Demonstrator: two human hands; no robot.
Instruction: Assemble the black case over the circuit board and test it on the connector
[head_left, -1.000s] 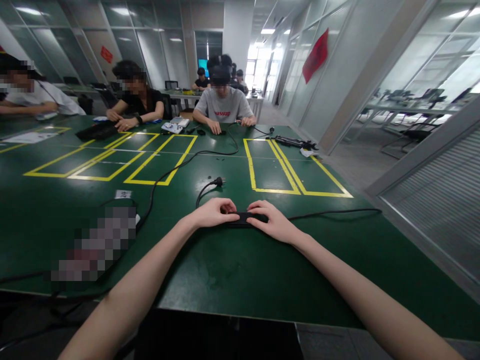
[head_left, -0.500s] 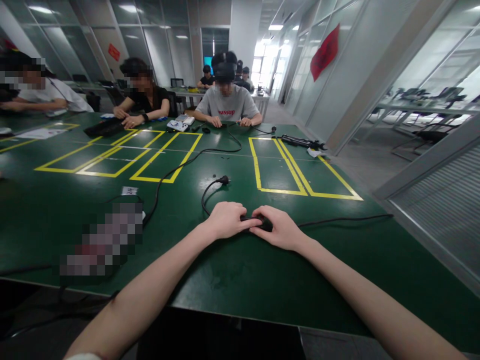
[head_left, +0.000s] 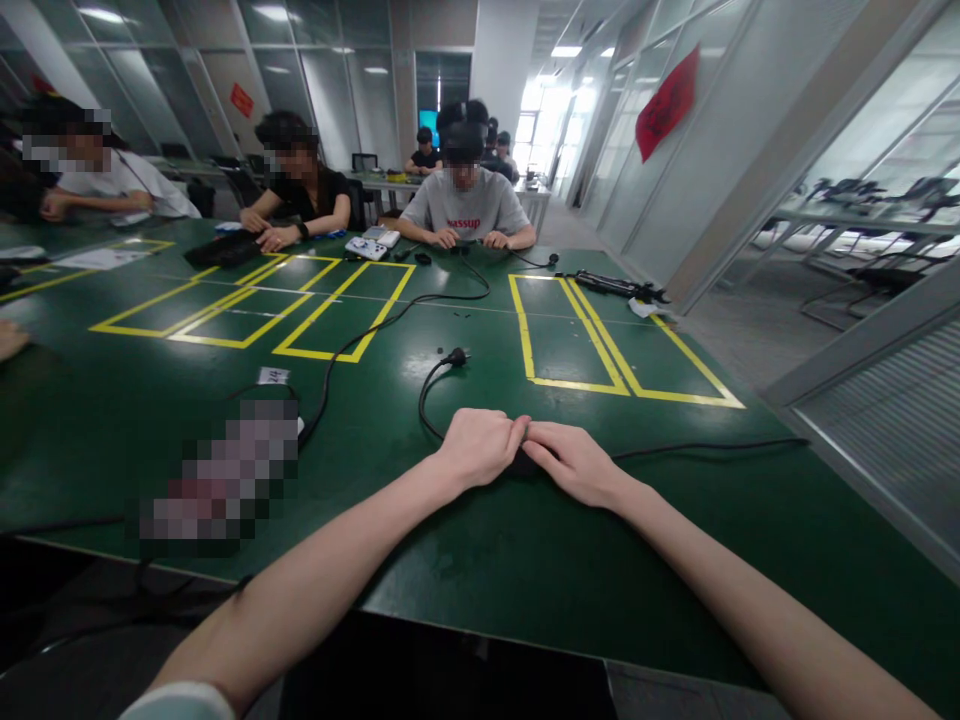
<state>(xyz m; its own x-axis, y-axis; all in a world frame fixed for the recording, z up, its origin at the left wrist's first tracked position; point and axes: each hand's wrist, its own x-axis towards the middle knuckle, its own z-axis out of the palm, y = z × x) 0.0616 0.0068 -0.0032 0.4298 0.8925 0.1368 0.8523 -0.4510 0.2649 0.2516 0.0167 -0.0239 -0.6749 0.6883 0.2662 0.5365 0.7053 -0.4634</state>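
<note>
A black power adapter (head_left: 529,463) lies mostly hidden under my two hands at the middle of the near table. My left hand (head_left: 482,443) is closed around its left end, thumb towards the right. On the other end, my right hand (head_left: 574,460) is closed with its fingertips meeting the left thumb. From beside my left hand a black cord (head_left: 422,400) curves up to a plug (head_left: 456,357) lying on the table. Another thin black cable (head_left: 712,445) runs out to the right from my right hand.
The green table (head_left: 442,560) carries yellow tape outlines (head_left: 577,383). A blurred-out object (head_left: 225,470) with a long cable lies at left, near a numbered label (head_left: 274,376). A folded black tripod-like stand (head_left: 619,287) lies far right. Across sits a person in grey (head_left: 469,205); others sit left.
Both hands have shifted their grip and closed over the adapter, covering more of it. The left thumb now meets the right fingers. The whole view has swung slightly left.
</note>
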